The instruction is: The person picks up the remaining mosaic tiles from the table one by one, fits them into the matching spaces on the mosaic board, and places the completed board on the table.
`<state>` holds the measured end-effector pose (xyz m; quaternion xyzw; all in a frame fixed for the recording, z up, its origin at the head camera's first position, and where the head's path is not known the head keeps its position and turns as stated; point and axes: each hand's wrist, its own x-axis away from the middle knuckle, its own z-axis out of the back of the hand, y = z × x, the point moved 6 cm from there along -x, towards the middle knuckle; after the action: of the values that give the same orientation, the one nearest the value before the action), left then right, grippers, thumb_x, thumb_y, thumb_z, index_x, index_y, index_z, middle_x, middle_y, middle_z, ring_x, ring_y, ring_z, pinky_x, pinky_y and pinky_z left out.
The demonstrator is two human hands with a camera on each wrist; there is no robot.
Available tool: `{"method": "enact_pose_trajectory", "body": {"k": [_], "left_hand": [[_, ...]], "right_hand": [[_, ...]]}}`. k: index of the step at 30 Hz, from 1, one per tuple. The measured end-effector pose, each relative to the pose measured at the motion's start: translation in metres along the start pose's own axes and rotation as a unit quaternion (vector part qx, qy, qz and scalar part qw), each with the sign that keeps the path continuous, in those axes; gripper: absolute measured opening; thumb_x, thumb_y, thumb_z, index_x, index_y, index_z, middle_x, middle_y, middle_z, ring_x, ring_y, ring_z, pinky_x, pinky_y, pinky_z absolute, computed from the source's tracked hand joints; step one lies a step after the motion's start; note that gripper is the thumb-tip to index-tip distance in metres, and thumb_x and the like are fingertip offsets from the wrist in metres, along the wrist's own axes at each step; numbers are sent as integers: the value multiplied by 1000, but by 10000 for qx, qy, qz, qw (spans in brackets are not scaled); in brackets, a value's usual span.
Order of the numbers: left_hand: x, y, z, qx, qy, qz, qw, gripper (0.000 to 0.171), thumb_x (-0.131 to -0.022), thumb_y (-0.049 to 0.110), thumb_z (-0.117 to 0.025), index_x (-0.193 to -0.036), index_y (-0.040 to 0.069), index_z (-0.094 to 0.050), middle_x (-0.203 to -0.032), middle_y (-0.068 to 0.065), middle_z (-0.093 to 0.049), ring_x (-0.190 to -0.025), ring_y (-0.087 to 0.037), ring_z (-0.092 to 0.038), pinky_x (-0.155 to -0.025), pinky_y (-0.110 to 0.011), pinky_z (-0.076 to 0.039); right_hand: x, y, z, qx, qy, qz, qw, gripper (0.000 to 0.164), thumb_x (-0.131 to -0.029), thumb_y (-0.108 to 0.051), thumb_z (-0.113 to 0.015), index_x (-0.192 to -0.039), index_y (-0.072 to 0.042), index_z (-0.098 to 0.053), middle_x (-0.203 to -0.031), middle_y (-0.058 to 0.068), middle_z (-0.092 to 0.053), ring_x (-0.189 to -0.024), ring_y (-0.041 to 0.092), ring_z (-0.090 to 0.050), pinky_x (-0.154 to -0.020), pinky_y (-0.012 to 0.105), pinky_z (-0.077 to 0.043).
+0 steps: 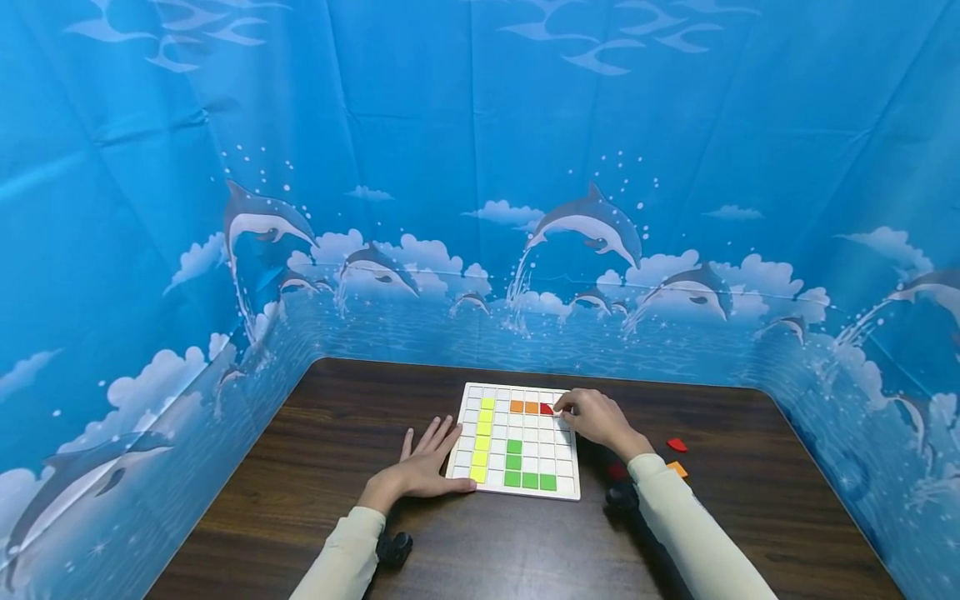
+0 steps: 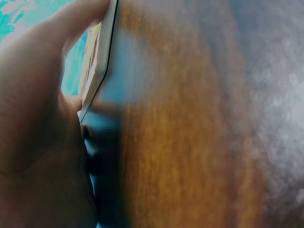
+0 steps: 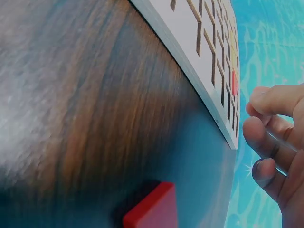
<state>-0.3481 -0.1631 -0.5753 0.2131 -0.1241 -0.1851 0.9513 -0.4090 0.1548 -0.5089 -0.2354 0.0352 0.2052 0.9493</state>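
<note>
A white grid board (image 1: pixel 551 467) lies on the table, holding yellow squares (image 1: pixel 482 444), green squares (image 1: pixel 513 462), two orange squares (image 1: pixel 524 407) and a red piece (image 1: pixel 546 409). My left hand (image 1: pixel 423 467) rests at the board's left edge, fingers spread, with the thumb along the near left corner. Over the upper right of the board is my right hand (image 1: pixel 597 419), its fingertips beside the red piece. In the right wrist view its fingers (image 3: pixel 273 137) are loosely bent, and I see nothing between them.
Right of the board lie a loose red piece (image 1: pixel 677 445) with a curved side, an orange piece (image 1: pixel 677 468) and another red piece (image 1: pixel 617 471) partly in the right arm's shadow. A blue dolphin curtain (image 1: pixel 465 208) surrounds the dark wooden table (image 1: pixel 360 400).
</note>
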Motion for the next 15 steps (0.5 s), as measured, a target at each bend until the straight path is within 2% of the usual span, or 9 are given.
{"method": "enact_pose_trajectory", "body": {"k": [7, 11, 15], "left_hand": [[5, 10, 8, 60, -61, 61, 9999, 119, -85, 87, -62, -174, 23, -15, -182, -6, -3, -169, -34, 2, -128, -70, 10], [3, 8, 6, -59, -70, 125, 9999, 119, -85, 86, -63, -174, 24, -15, -182, -4, -3, -169, -31, 2, -129, -69, 10], [1, 3, 3, -8, -31, 49, 10000, 121, -83, 90, -60, -174, 26, -12, -182, -4, -1, -169, -33, 3, -127, -71, 11]], "right_hand": [[14, 5, 10, 6, 169, -4, 9999, 9, -99, -12, -76, -104, -16, -82, -100, -1, -77, -80, 9, -62, -67, 32, -52], [23, 11, 16, 59, 209, -43, 9998, 8, -99, -13, -76, -104, -15, -82, -99, -2, -76, -81, 10, -63, -68, 33, -54], [33, 18, 23, 109, 197, -152, 9996, 9, -98, -12, -76, -104, -14, -83, -99, -2, -76, -80, 10, -62, -69, 34, -54]]}}
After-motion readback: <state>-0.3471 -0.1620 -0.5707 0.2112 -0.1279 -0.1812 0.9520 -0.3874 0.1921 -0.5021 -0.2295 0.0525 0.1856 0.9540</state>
